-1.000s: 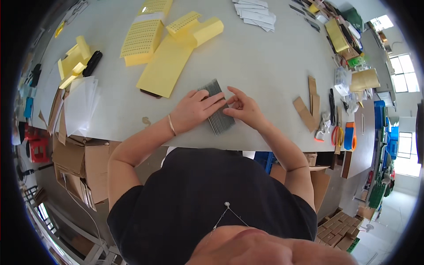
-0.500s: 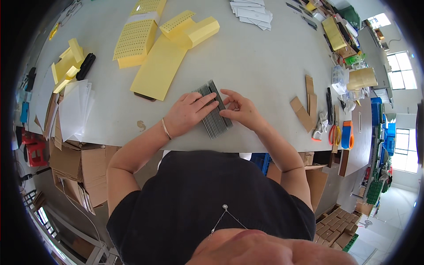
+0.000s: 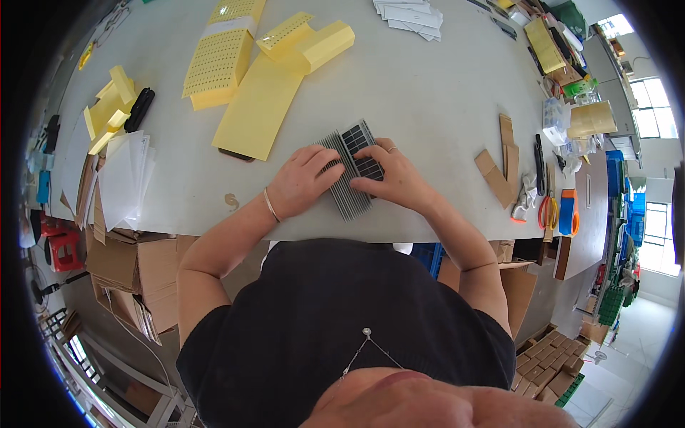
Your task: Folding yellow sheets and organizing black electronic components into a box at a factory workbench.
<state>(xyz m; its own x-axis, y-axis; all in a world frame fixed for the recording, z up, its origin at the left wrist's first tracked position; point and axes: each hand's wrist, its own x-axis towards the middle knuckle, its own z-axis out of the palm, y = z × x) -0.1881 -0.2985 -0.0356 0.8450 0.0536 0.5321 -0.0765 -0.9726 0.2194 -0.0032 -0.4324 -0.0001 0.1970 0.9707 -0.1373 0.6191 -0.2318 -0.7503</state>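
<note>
Head view: a person sits at a grey table (image 3: 442,107) and looks down at both hands. Between them lies a stack of dark cards (image 3: 351,170), fanned out in a row near the table's near edge. The left hand (image 3: 303,182) lies flat on the left part of the stack, fingers spread and open, pressing down. The right hand (image 3: 389,175) rests on the right part, fingers bent over the top cards; it touches them, but I cannot tell if it grips any.

The cards look thin, light and stiff, with smooth faces, so they may slide apart easily. I think it is best to hold them by the two long sides and squeeze the row together, not lift from one end.

Far left lie yellow sheets (image 3: 260,107) and a yellow box (image 3: 325,46). At the left edge sit clear bags (image 3: 125,178). To the right are cardboard bits (image 3: 499,167), scissors (image 3: 548,210) and an orange tape roll (image 3: 569,212). White papers (image 3: 410,14) lie at the far side
</note>
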